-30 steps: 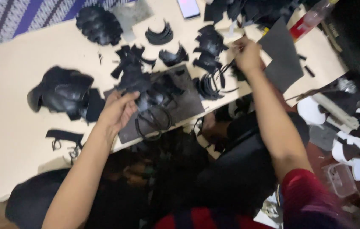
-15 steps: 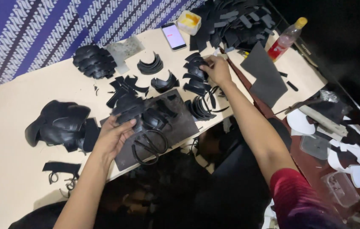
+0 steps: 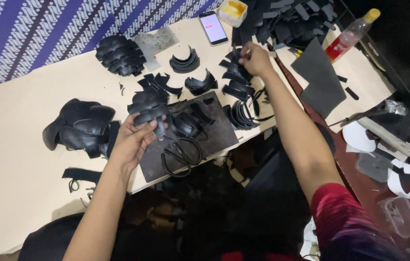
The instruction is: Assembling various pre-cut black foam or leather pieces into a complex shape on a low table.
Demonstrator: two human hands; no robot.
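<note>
A: What do the hands do at this moment?

B: The left hand (image 3: 135, 140) is closed on a bundle of black leather pieces (image 3: 148, 107); the fingers wrap its lower end, and it is held just above the dark cutting mat (image 3: 214, 135) at the front edge of the counter (image 3: 16, 193). The right hand (image 3: 255, 58) reaches far toward the back edge. Its fingers are pinched on a small black piece (image 3: 236, 52) at the top of a row of curved black strips (image 3: 236, 82).

A: What lies near the left hand?

B: On the mat, just beside the hand, there are black scissors (image 3: 182, 155) and some folded black pieces (image 3: 188, 123). To the left of the hand, a big black shaped piece like a helmet (image 3: 80, 126) lies on the counter, and near the front edge a short black strap (image 3: 80, 175).

A: And around the right hand?

B: Below it a bundle of thin black loops (image 3: 242, 115) lies at the right end of the mat. Left of it there are two stacks of curved pieces (image 3: 185, 63). At the back edge I see a phone (image 3: 213, 27) with the screen lit, a small tub with something yellow (image 3: 232, 10), and a big heap of black cuttings (image 3: 292, 19). On the right part of the counter lies a dark grey sheet (image 3: 322, 82), and near the back right corner a plastic bottle with a yellow cap (image 3: 352, 35). A second pile of layered black pieces (image 3: 120, 54) is toward the back, on the left.
</note>
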